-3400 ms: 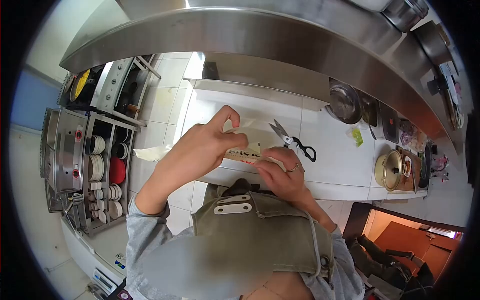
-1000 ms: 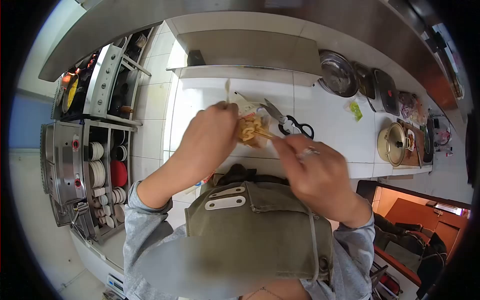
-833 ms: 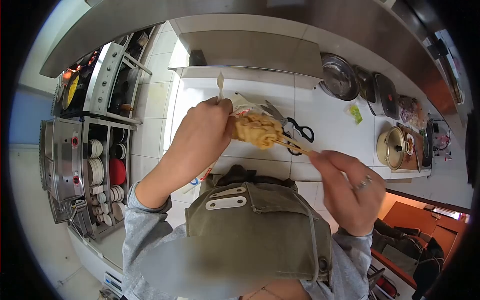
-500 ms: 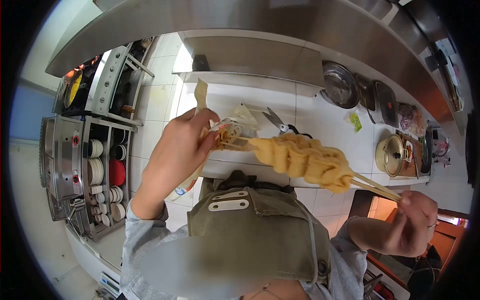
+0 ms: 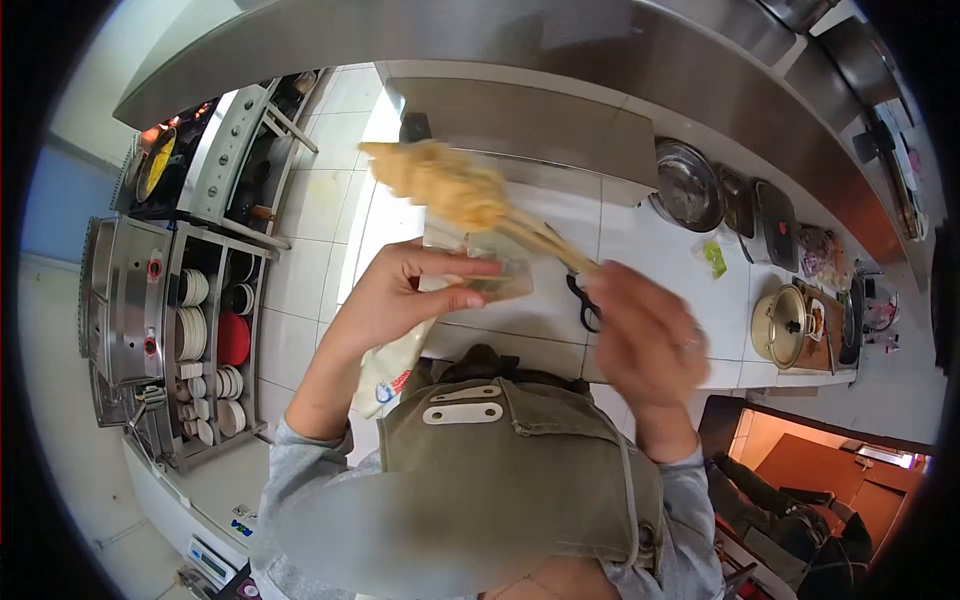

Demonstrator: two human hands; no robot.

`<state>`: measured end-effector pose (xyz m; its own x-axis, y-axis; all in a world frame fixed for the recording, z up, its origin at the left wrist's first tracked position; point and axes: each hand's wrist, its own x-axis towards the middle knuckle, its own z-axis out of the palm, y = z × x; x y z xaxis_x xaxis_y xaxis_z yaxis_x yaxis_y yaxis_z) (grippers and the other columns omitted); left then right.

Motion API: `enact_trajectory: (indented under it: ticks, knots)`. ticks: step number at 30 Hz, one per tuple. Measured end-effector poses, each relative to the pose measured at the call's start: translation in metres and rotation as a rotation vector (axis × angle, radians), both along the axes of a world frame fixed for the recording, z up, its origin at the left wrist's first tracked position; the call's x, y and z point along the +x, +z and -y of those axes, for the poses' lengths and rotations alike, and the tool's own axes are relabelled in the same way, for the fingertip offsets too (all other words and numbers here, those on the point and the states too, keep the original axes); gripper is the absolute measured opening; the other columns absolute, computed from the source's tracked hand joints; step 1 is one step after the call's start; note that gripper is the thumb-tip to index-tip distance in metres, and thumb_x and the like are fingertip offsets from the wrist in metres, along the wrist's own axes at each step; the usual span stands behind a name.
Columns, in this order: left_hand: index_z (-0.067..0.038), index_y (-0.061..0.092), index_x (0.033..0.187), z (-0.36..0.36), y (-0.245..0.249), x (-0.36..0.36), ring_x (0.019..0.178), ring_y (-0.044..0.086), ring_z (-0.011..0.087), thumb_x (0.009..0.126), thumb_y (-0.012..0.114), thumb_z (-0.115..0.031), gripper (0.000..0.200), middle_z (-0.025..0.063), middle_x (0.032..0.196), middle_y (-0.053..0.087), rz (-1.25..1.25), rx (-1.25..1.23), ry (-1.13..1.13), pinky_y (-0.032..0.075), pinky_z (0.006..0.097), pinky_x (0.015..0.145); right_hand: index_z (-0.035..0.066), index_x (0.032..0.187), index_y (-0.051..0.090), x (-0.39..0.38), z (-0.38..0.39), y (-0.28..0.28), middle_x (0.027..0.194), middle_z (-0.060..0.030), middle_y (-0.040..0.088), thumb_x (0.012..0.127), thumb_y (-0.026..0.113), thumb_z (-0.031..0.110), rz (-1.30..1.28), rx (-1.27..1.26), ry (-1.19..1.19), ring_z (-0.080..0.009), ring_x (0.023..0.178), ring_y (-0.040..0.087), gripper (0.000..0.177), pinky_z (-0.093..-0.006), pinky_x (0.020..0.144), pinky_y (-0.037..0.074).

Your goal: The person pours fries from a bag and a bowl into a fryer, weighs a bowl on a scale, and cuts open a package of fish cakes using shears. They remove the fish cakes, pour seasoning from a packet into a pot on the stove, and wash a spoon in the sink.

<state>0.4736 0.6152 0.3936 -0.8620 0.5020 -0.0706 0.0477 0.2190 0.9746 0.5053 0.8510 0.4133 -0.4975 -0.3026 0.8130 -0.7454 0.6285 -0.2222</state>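
My right hand (image 5: 650, 335) is closed around the bare ends of thin wooden skewers (image 5: 548, 240), slightly blurred by motion. Threaded on their far part is folded, yellow-tan food resembling fish cake (image 5: 440, 185), raised over the counter and pointing up to the left. My left hand (image 5: 385, 305) grips a partly see-through plastic bag (image 5: 395, 360) with red and blue print, its thumb and forefinger around the bag's upper part. The skewered food is above and beyond the left hand, apart from it. Black-handled scissors (image 5: 583, 302) lie on the counter between the hands, partly covered.
A white tiled counter (image 5: 650, 260) spans the front, under a steel shelf (image 5: 520, 110). At right stand a metal bowl (image 5: 688, 185), a lidded container (image 5: 772, 225), a pot (image 5: 778, 325) and a cutting board (image 5: 822, 335). Left are a stove with a pan (image 5: 155, 168) and a dish rack (image 5: 215, 340).
My right hand has swung the skewers leftward and up, away from the bag's mouth. My left hand keeps the bag, moved slightly right, with its fingers lower on it.
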Motion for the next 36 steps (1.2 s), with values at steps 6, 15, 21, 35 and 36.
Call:
enact_trajectory:
  ticks: [6, 15, 21, 35, 36]
  knots:
    - [0.004, 0.062, 0.097, 0.000, -0.048, 0.001, 0.094, 0.058, 0.0168, 0.089, 0.049, -0.036, 0.043, 0.0130, 0.115, 0.057, 0.061, 0.465, 0.094, 0.046, 0.0278, 0.080, 0.002, 0.095, 0.066, -0.022, 0.067, -0.060, 0.101, -0.0108, 0.061, 0.073, 0.061, 0.003, -0.060, 0.013, 0.183, -0.0203, 0.087, 0.063, 0.023, -0.0271, 0.073, 0.054]
    - [0.011, 0.061, 0.094, -0.014, -0.021, 0.011, 0.087, 0.059, 0.0148, 0.097, 0.031, -0.021, 0.043, 0.0141, 0.096, 0.064, 0.192, 0.390, 0.302, 0.043, 0.0272, 0.084, 0.004, 0.085, 0.052, -0.008, 0.045, -0.058, 0.095, -0.0122, 0.061, 0.078, 0.056, 0.005, 0.376, -0.304, 0.372, -0.0281, 0.086, 0.063, 0.009, -0.0325, 0.073, 0.052]
    - [0.003, 0.063, 0.099, -0.036, -0.025, 0.024, 0.080, 0.057, 0.0111, 0.096, 0.035, -0.020, 0.037, 0.0081, 0.088, 0.065, -0.027, 0.114, 0.225, 0.043, 0.0261, 0.080, 0.002, 0.093, 0.056, -0.017, 0.031, -0.045, 0.092, -0.0135, 0.060, 0.079, 0.050, 0.007, 1.000, 0.502, 0.152, -0.0298, 0.085, 0.058, 0.016, -0.0351, 0.072, 0.048]
    - [-0.003, 0.063, 0.102, -0.075, -0.063, 0.023, 0.058, 0.055, 0.0250, 0.091, 0.045, -0.015, 0.024, 0.0162, 0.076, 0.058, -0.404, 0.086, 0.095, 0.045, 0.0333, 0.059, 0.009, 0.109, 0.054, -0.056, 0.028, -0.183, 0.113, -0.0141, 0.055, 0.083, 0.047, 0.024, 1.215, 0.588, 0.450, -0.0287, 0.102, 0.053, 0.031, -0.0345, 0.088, 0.042]
    - [-0.003, 0.063, 0.100, -0.073, -0.058, 0.024, 0.062, 0.056, 0.0250, 0.092, 0.042, -0.016, 0.026, 0.0169, 0.078, 0.059, -0.262, 0.000, 0.059, 0.045, 0.0318, 0.062, 0.009, 0.110, 0.054, -0.056, 0.027, -0.199, 0.113, -0.0140, 0.055, 0.083, 0.047, 0.024, 1.198, 0.601, 0.442, -0.0286, 0.103, 0.053, 0.032, -0.0344, 0.088, 0.042]
